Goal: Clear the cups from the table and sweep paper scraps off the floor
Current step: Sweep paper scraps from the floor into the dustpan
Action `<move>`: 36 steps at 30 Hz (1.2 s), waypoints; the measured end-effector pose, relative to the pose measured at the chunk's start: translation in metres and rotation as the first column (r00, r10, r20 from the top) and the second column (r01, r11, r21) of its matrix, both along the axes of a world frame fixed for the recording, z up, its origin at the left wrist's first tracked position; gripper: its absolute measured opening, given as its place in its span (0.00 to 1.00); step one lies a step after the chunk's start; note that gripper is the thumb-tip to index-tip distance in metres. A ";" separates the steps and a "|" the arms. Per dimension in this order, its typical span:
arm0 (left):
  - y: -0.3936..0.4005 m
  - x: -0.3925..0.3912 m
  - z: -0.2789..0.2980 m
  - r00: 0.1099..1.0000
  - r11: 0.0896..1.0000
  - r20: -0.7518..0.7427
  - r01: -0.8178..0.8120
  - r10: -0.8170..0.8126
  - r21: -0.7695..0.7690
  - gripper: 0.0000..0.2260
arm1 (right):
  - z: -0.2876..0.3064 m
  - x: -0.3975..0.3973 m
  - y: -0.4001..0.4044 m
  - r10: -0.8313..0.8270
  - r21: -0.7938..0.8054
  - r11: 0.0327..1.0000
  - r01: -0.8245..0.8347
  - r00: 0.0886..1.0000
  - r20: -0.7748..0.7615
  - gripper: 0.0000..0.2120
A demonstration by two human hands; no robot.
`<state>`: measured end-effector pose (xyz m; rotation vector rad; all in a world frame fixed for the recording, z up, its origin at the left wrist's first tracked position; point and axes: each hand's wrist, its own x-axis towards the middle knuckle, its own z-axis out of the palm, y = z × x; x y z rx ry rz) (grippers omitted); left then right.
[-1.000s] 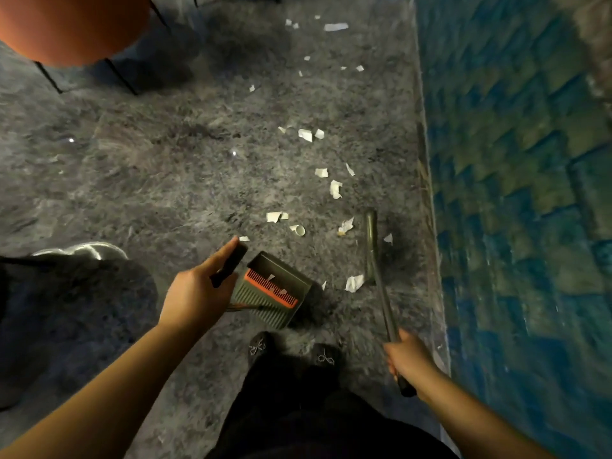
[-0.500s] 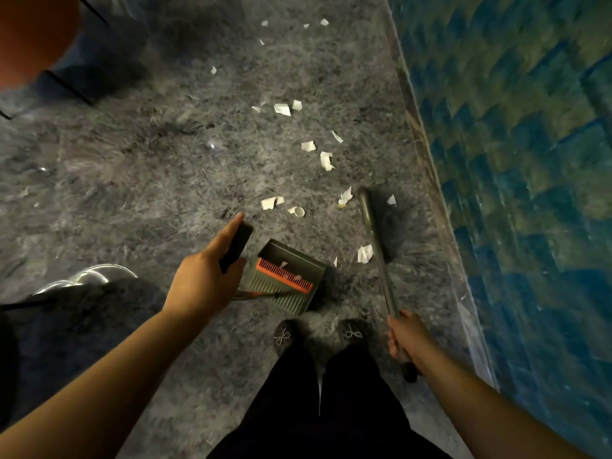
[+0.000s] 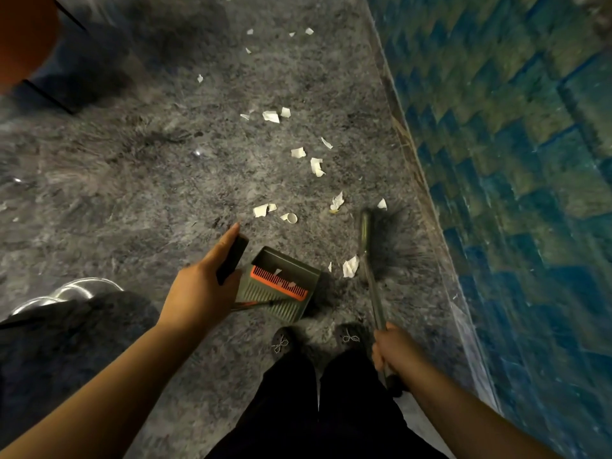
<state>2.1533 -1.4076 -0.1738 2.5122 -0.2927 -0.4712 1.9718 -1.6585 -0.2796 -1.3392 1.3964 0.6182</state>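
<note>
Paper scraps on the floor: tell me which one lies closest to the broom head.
The crumpled white scrap just left of the broom, between it and the dustpan. It touches or nearly touches the broom; the others lie farther up the floor.

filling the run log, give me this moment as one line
left hand holds dustpan handle | right hand grips broom | scrap between bristles and pan | more scraps ahead

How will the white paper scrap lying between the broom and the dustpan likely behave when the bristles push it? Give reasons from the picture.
The paper scrap looks thin and crumpled, so it is probably very light and may flutter or skip rather than slide. The floor looks smooth, so little should hold it. The broom has long soft bristles that might flick it past the dustpan.
</note>
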 end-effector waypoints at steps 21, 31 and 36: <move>0.018 0.007 0.012 0.999 0.995 0.022 -0.046 0.048 -0.087 0.39 | 0.043 0.095 0.007 -0.101 0.092 0.993 0.081 0.965 0.241 0.08; -0.031 0.034 0.011 0.999 0.999 0.046 -0.008 0.010 -0.052 0.40 | 0.016 0.085 -0.098 -0.015 -0.140 0.990 0.033 0.991 0.133 0.12; -0.053 0.044 0.008 0.994 0.997 0.090 -0.057 0.060 -0.042 0.41 | -0.016 0.117 -0.150 0.123 -0.188 0.975 -0.117 0.992 0.022 0.10</move>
